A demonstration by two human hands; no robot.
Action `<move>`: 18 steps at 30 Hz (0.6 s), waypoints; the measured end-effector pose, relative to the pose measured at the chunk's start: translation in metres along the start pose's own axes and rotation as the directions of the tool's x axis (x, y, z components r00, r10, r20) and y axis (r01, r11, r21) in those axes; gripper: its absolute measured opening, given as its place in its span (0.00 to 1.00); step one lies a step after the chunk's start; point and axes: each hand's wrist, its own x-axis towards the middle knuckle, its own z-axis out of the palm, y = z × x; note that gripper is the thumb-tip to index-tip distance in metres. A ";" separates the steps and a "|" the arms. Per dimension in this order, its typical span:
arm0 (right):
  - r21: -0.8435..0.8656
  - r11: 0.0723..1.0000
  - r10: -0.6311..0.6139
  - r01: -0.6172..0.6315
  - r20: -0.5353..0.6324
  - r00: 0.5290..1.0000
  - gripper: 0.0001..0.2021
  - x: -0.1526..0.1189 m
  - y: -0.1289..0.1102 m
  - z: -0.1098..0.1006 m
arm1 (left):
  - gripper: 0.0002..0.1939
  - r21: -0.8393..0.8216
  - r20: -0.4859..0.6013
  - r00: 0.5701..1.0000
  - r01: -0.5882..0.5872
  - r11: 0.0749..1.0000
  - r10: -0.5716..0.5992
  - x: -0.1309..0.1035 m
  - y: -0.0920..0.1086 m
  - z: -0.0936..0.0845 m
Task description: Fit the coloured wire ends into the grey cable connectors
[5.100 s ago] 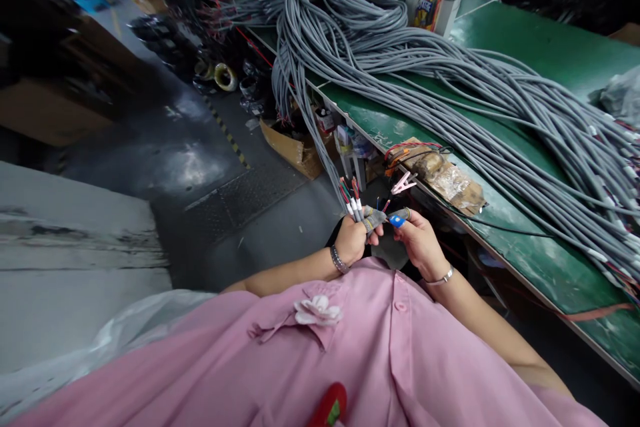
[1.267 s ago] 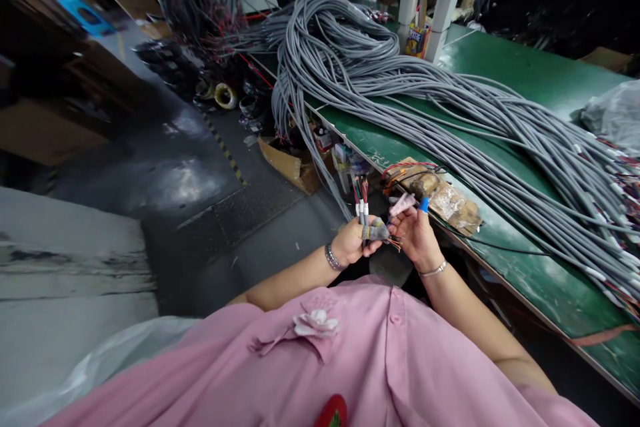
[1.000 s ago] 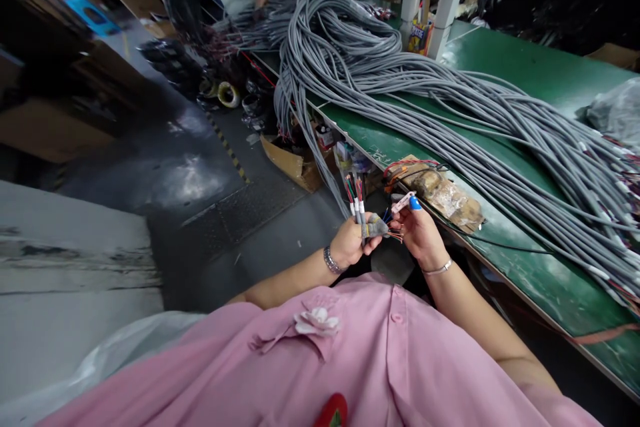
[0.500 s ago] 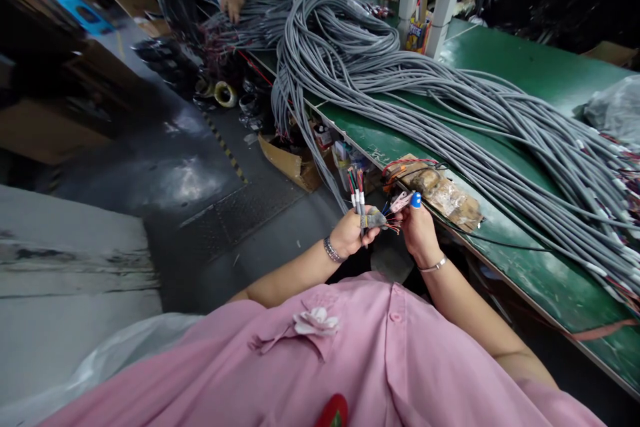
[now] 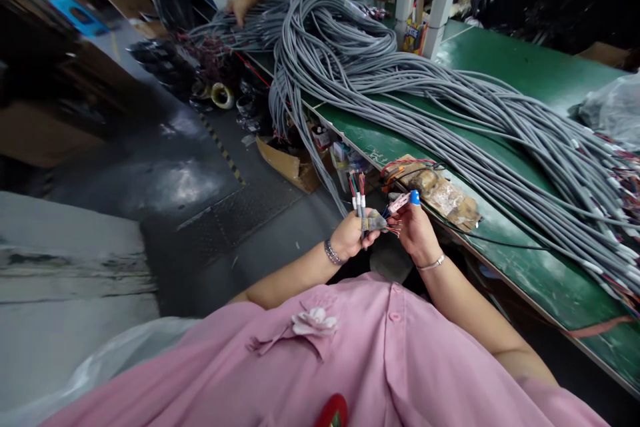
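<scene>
Gripping a few gray cables (image 5: 359, 205) in the left hand (image 5: 351, 235), with fingers curled firmly around them, in front of the pink shirt (image 5: 350, 340). Splitting above white bands into a spray of thin red, green and dark wires. Pinching a pink clip (image 5: 399, 203) between thumb and fingers of the right hand (image 5: 416, 232), near bare wires (image 5: 393, 229) jutting from the left grip. Wearing a smooth blue cover (image 5: 415, 197) on the right thumb and knitted gray cloth (image 5: 373, 221) on the left hand. Facing a glossy green bench (image 5: 525, 60) heaped with smooth, looping cords (image 5: 425, 80). Standing near an open cardboard box (image 5: 283, 161), too dark inside to identify its contents.
</scene>
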 end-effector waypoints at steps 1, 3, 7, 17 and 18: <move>-0.003 0.999 0.033 -0.033 0.015 0.999 0.25 -0.001 0.000 -0.002 | 0.15 0.007 -0.009 1.000 0.000 1.000 0.000 -0.002 0.000 0.001; -0.006 0.996 0.091 -0.091 0.043 0.995 0.28 -0.002 -0.001 -0.006 | 0.15 0.019 -0.031 0.999 -0.010 1.000 0.011 -0.008 0.001 0.002; 0.006 0.991 0.132 -0.133 0.096 0.987 0.28 -0.003 -0.003 -0.010 | 0.14 0.011 -0.110 0.992 -0.068 0.998 0.069 -0.021 0.001 0.007; -0.125 0.980 -0.162 0.155 -0.050 0.986 0.16 -0.005 0.005 -0.015 | 0.13 -0.007 -0.259 0.944 -0.211 0.977 0.202 -0.027 -0.009 0.032; -0.173 0.964 -0.218 0.201 -0.083 0.972 0.16 -0.005 0.006 -0.016 | 0.13 -0.004 -0.265 0.941 -0.219 0.976 0.210 -0.026 -0.009 0.034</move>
